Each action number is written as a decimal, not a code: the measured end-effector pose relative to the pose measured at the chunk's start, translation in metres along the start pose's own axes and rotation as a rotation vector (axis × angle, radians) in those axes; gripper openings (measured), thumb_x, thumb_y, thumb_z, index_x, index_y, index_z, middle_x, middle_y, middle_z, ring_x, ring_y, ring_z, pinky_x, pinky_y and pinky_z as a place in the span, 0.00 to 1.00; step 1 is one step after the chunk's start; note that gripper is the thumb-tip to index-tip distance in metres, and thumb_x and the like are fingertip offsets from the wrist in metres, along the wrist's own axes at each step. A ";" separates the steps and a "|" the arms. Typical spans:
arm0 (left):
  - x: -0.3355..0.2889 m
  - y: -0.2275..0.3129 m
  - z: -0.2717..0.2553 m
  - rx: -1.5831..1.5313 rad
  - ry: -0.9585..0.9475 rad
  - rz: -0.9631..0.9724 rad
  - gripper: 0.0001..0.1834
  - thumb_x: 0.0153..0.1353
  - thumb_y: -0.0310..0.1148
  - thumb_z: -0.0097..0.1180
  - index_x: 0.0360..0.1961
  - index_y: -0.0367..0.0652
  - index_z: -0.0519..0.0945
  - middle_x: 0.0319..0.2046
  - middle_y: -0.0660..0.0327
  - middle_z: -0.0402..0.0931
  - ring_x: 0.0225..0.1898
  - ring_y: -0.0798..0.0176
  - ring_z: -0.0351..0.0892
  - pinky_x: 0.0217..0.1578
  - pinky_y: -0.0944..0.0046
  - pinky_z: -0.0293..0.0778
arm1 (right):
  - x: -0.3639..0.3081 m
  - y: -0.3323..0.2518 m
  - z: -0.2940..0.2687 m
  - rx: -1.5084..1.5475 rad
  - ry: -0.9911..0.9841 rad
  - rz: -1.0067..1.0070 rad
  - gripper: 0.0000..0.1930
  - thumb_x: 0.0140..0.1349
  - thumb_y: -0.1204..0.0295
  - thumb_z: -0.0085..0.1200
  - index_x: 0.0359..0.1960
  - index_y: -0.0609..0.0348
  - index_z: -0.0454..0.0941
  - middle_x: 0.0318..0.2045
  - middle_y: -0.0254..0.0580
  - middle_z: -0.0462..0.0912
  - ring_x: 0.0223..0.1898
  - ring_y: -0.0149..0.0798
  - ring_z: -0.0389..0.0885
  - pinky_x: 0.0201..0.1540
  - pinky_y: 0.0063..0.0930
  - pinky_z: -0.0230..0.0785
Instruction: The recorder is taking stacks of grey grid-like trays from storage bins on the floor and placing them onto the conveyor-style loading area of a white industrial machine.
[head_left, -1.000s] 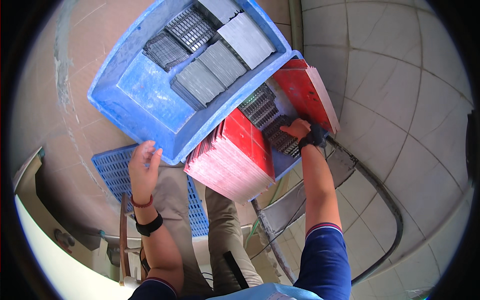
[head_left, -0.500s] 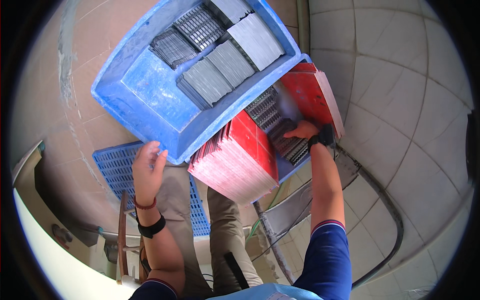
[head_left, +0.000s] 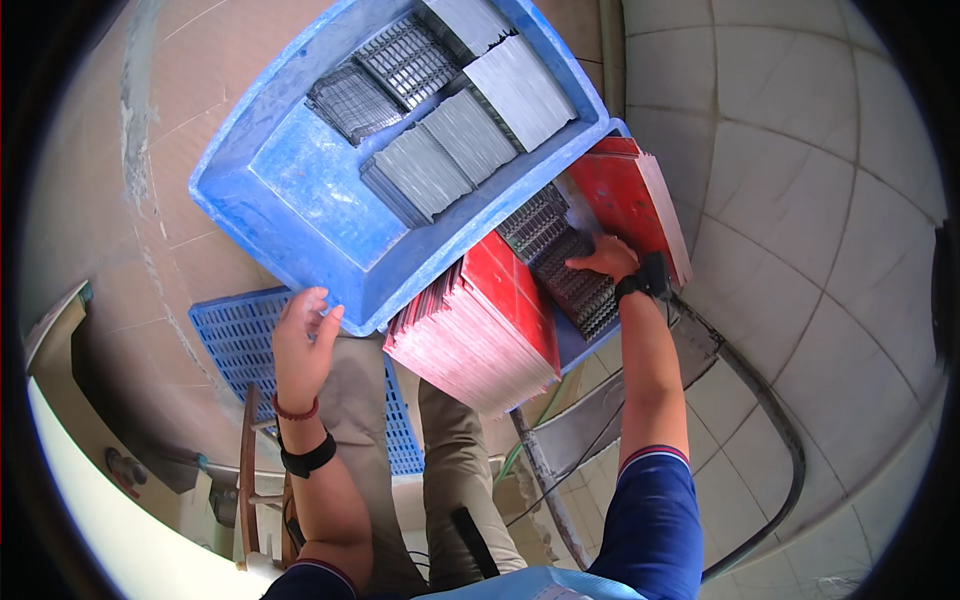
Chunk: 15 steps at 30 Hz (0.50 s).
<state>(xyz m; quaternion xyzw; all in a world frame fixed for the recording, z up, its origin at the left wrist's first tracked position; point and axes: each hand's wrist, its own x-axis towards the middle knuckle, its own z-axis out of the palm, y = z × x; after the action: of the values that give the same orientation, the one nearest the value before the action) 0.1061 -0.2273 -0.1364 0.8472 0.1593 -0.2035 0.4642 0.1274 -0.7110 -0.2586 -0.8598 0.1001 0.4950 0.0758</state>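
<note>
right hand (head_left: pixel 612 260), right of blue tub (head_left: pixel 300 195): fingers spread at dark grids (head_left: pixel 574 284), grasp unclear | left hand (head_left: pixel 304 345), near tub: half-curled, empty | little changed — grids still unlifted

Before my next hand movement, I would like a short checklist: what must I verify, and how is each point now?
1. Left hand free: ok, it holds nothing.
2. Right hand at the dark gridded pieces: ok.
3. Firm hold on one piece: cannot tell, the fingers are partly hidden.
4. Right hand clear of the right-side red-faced stack: cannot tell, they are close in this view.
5. Lower blue tub fully uncovered: not ok, the upper blue tub hides part of it.
</note>
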 end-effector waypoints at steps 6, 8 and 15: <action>0.001 -0.001 0.000 0.006 -0.017 -0.010 0.15 0.56 0.29 0.60 0.44 0.34 0.75 0.34 0.54 0.76 0.27 0.66 0.76 0.27 0.68 0.71 | 0.030 -0.068 -0.004 0.298 0.394 -0.287 0.48 0.38 0.47 0.68 0.59 0.64 0.64 0.54 0.64 0.70 0.58 0.57 0.67 0.59 0.41 0.62; 0.002 0.004 0.003 0.010 -0.020 -0.012 0.16 0.56 0.29 0.60 0.44 0.34 0.75 0.33 0.54 0.76 0.27 0.65 0.76 0.27 0.68 0.71 | 0.054 -0.080 0.002 0.368 0.411 -0.247 0.50 0.36 0.48 0.70 0.60 0.64 0.63 0.55 0.64 0.70 0.58 0.57 0.67 0.59 0.40 0.62; 0.001 -0.004 0.001 0.033 -0.015 0.008 0.16 0.56 0.29 0.60 0.44 0.34 0.75 0.34 0.54 0.77 0.27 0.64 0.78 0.26 0.67 0.72 | 0.080 -0.102 0.026 0.293 0.593 -0.074 0.51 0.28 0.50 0.74 0.56 0.62 0.66 0.49 0.55 0.74 0.54 0.50 0.72 0.56 0.42 0.66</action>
<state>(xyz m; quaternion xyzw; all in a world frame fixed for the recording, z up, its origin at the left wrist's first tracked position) 0.1049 -0.2257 -0.1400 0.8539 0.1489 -0.2103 0.4522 0.1703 -0.6145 -0.3376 -0.9494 0.1568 0.2002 0.1841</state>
